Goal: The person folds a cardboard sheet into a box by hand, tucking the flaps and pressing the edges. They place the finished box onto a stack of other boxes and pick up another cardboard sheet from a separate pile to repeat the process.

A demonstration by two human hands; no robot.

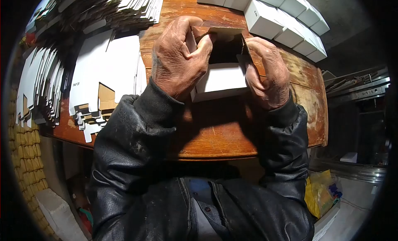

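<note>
A white cardboard box (222,78) with its top open and brown inner sides showing stands between my two hands, above the wooden table. On its left side, my left hand (180,58) is closed round the wall, the thumb at the opening's edge. My right hand (267,73) grips the right wall and a side flap, its fingers bent round the edge. One flap (226,31) sticks up at the far side of the opening. The inside of the box is in dark shadow.
Flat unfolded white cartons (103,71) lie in stacks on the left, with a taller pile (124,11) behind. Folded white boxes (286,25) stand in rows at the back right. The wooden table's (211,139) front edge runs close to my body. A yellow bag (319,193) lies low at the right.
</note>
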